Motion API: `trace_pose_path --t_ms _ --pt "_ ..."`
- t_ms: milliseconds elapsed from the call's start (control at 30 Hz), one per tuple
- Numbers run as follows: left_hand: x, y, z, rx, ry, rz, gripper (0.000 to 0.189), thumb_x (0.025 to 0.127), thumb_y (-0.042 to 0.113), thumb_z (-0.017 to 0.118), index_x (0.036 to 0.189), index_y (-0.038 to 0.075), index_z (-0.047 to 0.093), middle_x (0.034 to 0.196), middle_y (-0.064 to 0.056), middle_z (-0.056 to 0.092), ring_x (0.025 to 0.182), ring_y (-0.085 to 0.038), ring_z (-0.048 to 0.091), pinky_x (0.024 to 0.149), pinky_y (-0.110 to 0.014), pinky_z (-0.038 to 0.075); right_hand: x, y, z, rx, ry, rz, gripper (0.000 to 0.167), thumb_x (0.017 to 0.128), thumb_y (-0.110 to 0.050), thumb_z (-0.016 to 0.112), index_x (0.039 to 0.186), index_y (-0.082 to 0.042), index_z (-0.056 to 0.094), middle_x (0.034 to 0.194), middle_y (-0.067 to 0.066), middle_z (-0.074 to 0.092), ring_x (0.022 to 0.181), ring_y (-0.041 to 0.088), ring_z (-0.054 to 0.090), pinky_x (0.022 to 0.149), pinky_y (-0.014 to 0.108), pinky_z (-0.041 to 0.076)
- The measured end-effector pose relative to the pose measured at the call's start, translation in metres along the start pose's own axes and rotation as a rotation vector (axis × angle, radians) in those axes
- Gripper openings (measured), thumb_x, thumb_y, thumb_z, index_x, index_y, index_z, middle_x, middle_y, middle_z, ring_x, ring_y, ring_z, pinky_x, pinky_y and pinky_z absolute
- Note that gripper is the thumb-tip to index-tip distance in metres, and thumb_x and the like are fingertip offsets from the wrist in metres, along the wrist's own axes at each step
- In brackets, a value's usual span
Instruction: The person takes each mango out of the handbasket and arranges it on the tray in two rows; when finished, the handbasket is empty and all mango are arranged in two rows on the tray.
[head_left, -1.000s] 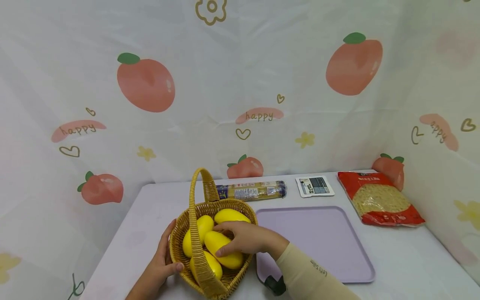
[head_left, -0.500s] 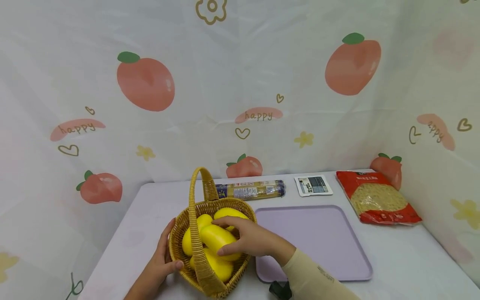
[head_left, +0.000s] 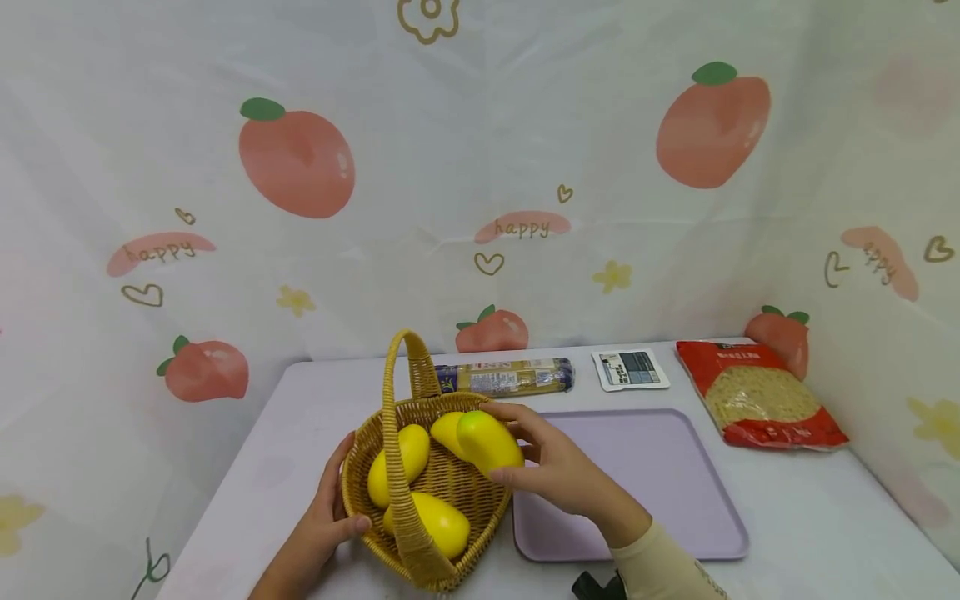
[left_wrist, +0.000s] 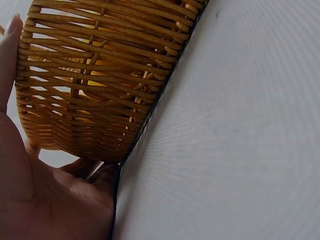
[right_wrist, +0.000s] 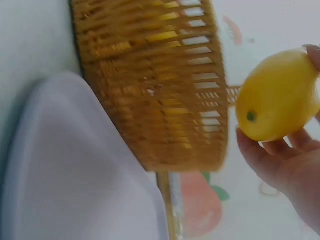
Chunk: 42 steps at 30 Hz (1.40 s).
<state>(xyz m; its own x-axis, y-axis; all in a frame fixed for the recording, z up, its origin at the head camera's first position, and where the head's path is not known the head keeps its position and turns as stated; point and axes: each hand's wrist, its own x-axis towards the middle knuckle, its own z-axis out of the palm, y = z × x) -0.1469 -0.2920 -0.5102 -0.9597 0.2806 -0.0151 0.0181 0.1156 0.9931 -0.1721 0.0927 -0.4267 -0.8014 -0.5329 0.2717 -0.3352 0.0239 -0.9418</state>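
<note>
My right hand (head_left: 564, 467) grips a yellow mango (head_left: 489, 442) with a greenish end, thumb on one side and fingers on the other. It is held above the right rim of a wicker basket (head_left: 480, 492). In the right wrist view, the mango (right_wrist: 277, 97) is clear of the basket wall (right_wrist: 155, 90). My left hand (head_left: 321, 512) holds the basket's left side, its thumb near the front and its fingers along the outer wall (left_wrist: 95, 90). Inside the basket lie a left mango (head_left: 411, 457), a front mango (head_left: 442, 523) and a back mango (head_left: 447, 429), partly hidden.
A lilac tray (head_left: 637, 483) lies right of the basket. Behind them are a pack of noodles (head_left: 510, 377) and a small white packet (head_left: 630, 369). A red bag (head_left: 757, 396) lies at the far right. A dark object (head_left: 596, 586) sits by the right wrist.
My right hand has lifted one mango from among the others and moved it up and right to the basket's rim. The left hand has stayed on the basket.
</note>
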Motion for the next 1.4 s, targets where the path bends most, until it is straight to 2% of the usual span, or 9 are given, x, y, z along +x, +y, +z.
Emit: trace_pose_path --t_ms 67,267,400,633,867,1000,1200,1400 --pt "0.000 0.000 -0.001 0.000 -0.003 0.004 0.114 0.099 0.023 0.084 0.175 0.039 0.001 0.180 -0.016 -0.007 0.160 -0.042 0.001 0.110 -0.016 0.032 -0.002 -0.002 -0.007 0.001 0.038 -0.004 0.071 0.098 -0.011 0.082 0.161 -0.012 0.050 0.152 0.008 0.055 0.130 0.038 0.057 0.107 0.056 0.049" --pt "0.000 0.001 0.001 0.003 -0.001 -0.003 0.113 0.100 0.021 0.083 0.175 0.037 0.000 0.180 -0.017 -0.007 0.160 -0.043 0.002 0.109 -0.017 0.034 -0.007 -0.007 -0.026 0.006 0.136 0.042 0.075 0.097 -0.010 0.085 0.162 -0.013 0.048 0.153 0.014 0.053 0.130 0.039 0.058 0.099 0.043 0.057" --pt "0.000 0.001 0.002 0.006 -0.001 -0.002 0.113 0.100 0.021 0.082 0.175 0.038 0.000 0.179 -0.017 -0.008 0.160 -0.042 0.001 0.109 -0.016 0.033 -0.010 -0.011 -0.038 -0.022 0.185 0.041 0.075 0.095 -0.010 0.086 0.161 -0.014 0.049 0.149 0.015 0.055 0.126 0.039 0.060 0.096 0.042 0.058" --pt "0.001 -0.001 0.001 0.008 -0.005 0.010 0.113 0.100 0.020 0.082 0.175 0.040 -0.001 0.179 -0.017 -0.007 0.160 -0.043 0.002 0.109 -0.018 0.035 -0.014 -0.012 -0.051 -0.099 0.261 0.076 0.077 0.094 -0.012 0.088 0.161 -0.015 0.049 0.139 0.018 0.054 0.119 0.039 0.061 0.092 0.039 0.060" --pt "0.000 0.003 0.003 0.007 0.000 -0.004 0.113 0.100 0.021 0.082 0.175 0.037 -0.001 0.179 -0.018 -0.008 0.160 -0.043 0.001 0.109 -0.017 0.034 -0.017 -0.006 -0.063 -0.210 0.340 0.136 0.080 0.092 -0.017 0.090 0.160 -0.015 0.049 0.146 0.015 0.053 0.118 0.038 0.059 0.090 0.043 0.060" --pt "0.000 0.004 0.004 0.007 0.002 -0.011 0.113 0.100 0.022 0.082 0.175 0.036 -0.002 0.179 -0.018 -0.008 0.160 -0.043 0.001 0.108 -0.017 0.036 -0.017 -0.001 -0.070 -0.272 0.384 0.174 0.080 0.091 -0.021 0.092 0.159 -0.015 0.049 0.143 0.015 0.055 0.117 0.038 0.059 0.089 0.045 0.060" --pt "0.000 0.003 0.004 -0.001 0.004 -0.015 0.113 0.100 0.021 0.082 0.175 0.038 -0.001 0.179 -0.017 -0.007 0.160 -0.042 0.001 0.108 -0.017 0.037 -0.017 0.003 -0.077 -0.342 0.408 0.226 0.084 0.090 -0.024 0.093 0.160 -0.011 0.048 0.145 0.019 0.055 0.117 0.039 0.060 0.087 0.046 0.061" --pt "0.000 0.005 0.005 0.008 0.008 -0.020 0.111 0.101 0.021 0.081 0.175 0.038 -0.001 0.179 -0.017 -0.007 0.160 -0.042 0.002 0.108 -0.017 0.036 -0.016 0.013 -0.082 -0.432 0.368 0.322 0.085 0.091 -0.029 0.093 0.159 -0.005 0.049 0.144 0.022 0.059 0.114 0.038 0.063 0.081 0.045 0.062"
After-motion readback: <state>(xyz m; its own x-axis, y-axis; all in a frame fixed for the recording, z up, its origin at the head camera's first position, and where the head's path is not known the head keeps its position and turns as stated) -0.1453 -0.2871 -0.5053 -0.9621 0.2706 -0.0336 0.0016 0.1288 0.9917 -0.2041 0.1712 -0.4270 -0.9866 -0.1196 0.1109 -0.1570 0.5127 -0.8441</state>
